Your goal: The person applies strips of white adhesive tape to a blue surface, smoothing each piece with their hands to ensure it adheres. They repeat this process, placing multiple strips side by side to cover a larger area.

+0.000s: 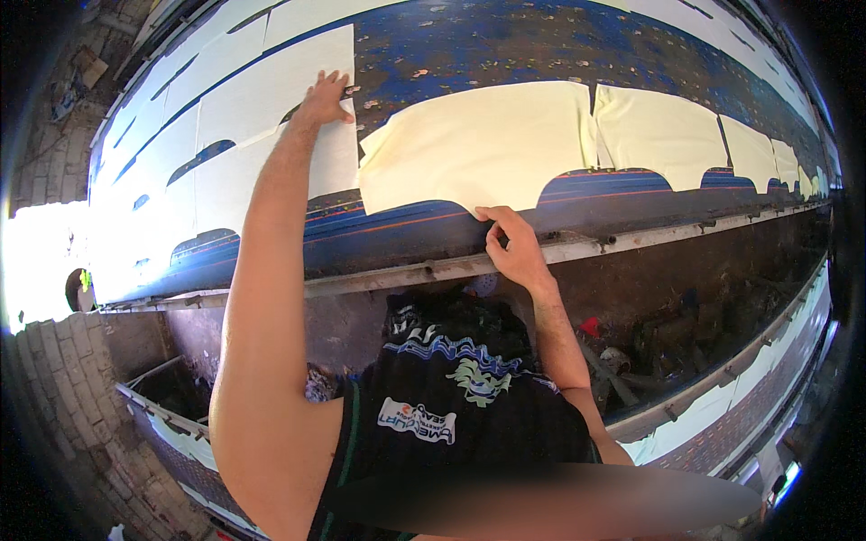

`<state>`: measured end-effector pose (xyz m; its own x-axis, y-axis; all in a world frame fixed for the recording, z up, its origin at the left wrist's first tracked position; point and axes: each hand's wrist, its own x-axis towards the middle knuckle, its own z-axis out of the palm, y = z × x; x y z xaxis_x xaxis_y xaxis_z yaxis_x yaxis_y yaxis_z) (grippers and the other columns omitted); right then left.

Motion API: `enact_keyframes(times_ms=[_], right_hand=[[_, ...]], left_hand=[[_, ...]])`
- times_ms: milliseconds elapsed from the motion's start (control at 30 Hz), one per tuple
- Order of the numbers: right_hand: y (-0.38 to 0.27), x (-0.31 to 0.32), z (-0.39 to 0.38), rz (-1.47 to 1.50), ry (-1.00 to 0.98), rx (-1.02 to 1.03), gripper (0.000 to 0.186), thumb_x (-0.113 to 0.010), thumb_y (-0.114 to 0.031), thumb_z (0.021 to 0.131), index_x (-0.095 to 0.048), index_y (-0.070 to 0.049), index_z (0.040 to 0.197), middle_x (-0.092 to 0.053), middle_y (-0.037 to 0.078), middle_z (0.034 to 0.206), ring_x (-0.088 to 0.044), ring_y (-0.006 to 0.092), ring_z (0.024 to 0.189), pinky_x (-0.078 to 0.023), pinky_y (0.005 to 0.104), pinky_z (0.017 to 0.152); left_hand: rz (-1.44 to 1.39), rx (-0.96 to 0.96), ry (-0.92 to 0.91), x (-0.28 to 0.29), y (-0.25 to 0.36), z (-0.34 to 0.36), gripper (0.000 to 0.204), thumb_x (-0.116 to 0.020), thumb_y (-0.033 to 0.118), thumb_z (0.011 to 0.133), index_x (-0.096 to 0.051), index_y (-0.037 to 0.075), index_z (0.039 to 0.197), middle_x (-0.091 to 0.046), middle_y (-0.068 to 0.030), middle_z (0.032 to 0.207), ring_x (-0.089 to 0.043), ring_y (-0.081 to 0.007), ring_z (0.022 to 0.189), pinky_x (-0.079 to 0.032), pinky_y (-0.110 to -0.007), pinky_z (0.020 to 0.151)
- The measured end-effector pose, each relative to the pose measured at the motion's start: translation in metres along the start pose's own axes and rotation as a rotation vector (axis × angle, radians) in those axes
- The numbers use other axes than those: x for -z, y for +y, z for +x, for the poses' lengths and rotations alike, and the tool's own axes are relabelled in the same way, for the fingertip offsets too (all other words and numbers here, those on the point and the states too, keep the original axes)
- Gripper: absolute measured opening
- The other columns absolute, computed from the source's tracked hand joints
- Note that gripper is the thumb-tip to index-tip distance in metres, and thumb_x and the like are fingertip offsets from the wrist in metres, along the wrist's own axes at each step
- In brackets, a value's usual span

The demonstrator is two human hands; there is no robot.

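Note:
A long table [397,236] with a worn blue and dark top carries rows of cut fabric panels shaped like garment pieces. My left hand [325,101] lies with fingers spread on a white fabric panel [287,83], close to its right edge. Just right of it is a pale yellow fabric panel [469,135], lying mostly flat with curved cut-outs along its near edge. My right hand [516,251] is at the table's near side, its finger and thumb pinching the lower tip of that yellow panel. The right hand's other fingers are curled.
More pale yellow panels [658,131] run in a row to the right. White panels [162,216] cover the left end. A raised rail [433,270] borders the near edge. Behind me stands another table [722,419], with debris on the floor between. Brick paving [68,379] is at left.

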<state>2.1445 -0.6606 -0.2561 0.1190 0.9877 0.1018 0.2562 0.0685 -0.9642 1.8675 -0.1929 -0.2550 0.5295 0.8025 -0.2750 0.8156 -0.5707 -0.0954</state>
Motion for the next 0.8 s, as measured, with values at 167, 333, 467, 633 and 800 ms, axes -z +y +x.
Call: enact_keyframes(times_ms=[167,333,467,633,800], right_hand=[[0.023,0.03,-0.031,0.095,0.014,-0.098,0.044,-0.064,0.006,0.093,-0.072,-0.005,0.135,-0.072,0.009,0.118,-0.064,0.0165,0.089,-0.055,0.0313,0.081],[0.038,0.043,-0.023,0.295,0.077,-0.102,0.035,-0.069,0.002,0.096,-0.074,-0.005,0.13,-0.073,0.005,0.112,-0.062,0.0121,0.088,-0.054,0.0292,0.082],[0.032,0.059,-0.017,0.256,0.065,-0.191,0.03,-0.073,-0.002,0.098,-0.075,-0.006,0.129,-0.073,0.003,0.109,-0.061,0.0105,0.087,-0.053,0.0277,0.081],[0.009,0.108,-0.003,0.121,0.071,-0.197,0.027,-0.072,-0.003,0.1,-0.075,-0.004,0.127,-0.074,0.002,0.107,-0.06,0.0086,0.088,-0.051,0.0264,0.081],[-0.002,0.146,0.025,0.034,0.182,-0.22,0.025,-0.073,-0.009,0.101,-0.076,-0.005,0.126,-0.074,0.005,0.105,-0.061,0.0113,0.082,-0.051,0.0282,0.075]], left_hand=[[-0.036,0.135,0.154,0.001,0.035,-0.011,0.122,-0.107,0.026,0.058,-0.047,0.015,0.164,-0.037,-0.022,0.173,-0.024,-0.0504,0.163,-0.038,-0.067,0.124],[-0.002,0.099,0.246,0.016,0.052,-0.014,0.078,-0.103,0.02,0.061,-0.072,0.009,0.132,-0.056,-0.0186,0.15,-0.046,-0.046,0.146,-0.045,-0.061,0.119],[0.061,0.043,0.16,0.018,0.062,-0.029,0.043,-0.092,0.014,0.076,-0.075,0.007,0.114,-0.061,-0.0172,0.135,-0.054,-0.0423,0.132,-0.049,-0.06,0.108],[-0.013,0.026,0.279,0.014,0.098,-0.081,0.019,-0.074,0.017,0.096,-0.073,0.005,0.11,-0.063,-0.0181,0.129,-0.057,-0.0406,0.124,-0.049,-0.059,0.102],[-0.249,0.135,0.309,0.013,0.13,-0.125,0.016,-0.071,0.017,0.101,-0.07,0.003,0.109,-0.064,-0.0185,0.126,-0.057,-0.041,0.12,-0.048,-0.059,0.1]])
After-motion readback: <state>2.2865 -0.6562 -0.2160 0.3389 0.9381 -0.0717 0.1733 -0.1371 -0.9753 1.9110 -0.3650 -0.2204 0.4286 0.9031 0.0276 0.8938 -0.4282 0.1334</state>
